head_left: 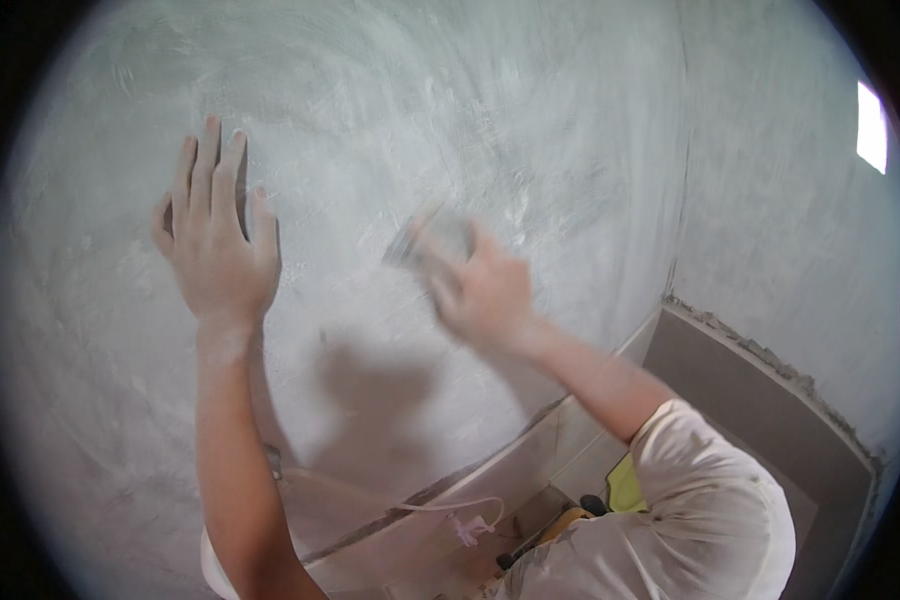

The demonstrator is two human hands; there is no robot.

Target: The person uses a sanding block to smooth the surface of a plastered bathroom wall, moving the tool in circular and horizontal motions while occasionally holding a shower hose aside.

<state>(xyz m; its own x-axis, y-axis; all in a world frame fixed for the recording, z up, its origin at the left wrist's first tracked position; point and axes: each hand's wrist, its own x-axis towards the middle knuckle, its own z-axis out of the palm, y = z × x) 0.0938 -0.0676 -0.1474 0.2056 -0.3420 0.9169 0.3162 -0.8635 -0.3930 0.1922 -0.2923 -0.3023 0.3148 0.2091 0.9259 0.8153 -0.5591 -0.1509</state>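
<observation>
My left hand (220,245) lies against the grey plastered wall (340,200), fingers stretched out and pointing up, with whitish dust on the skin. To its right, my right hand (492,292) is closed around a flat grey block (406,246) and holds it at the wall surface. Motion smears that hand and the block, so whether the block is a sanding pad cannot be made out. Pale scuffs and swirl marks cover the plaster around both hands.
At right the wall meets another plastered wall (770,180) with a small bright opening (871,128). Below are a tiled ledge with a rough top edge (750,345), a pale hose (445,507) with a pink fitting (470,530), and a yellow-green object (625,487).
</observation>
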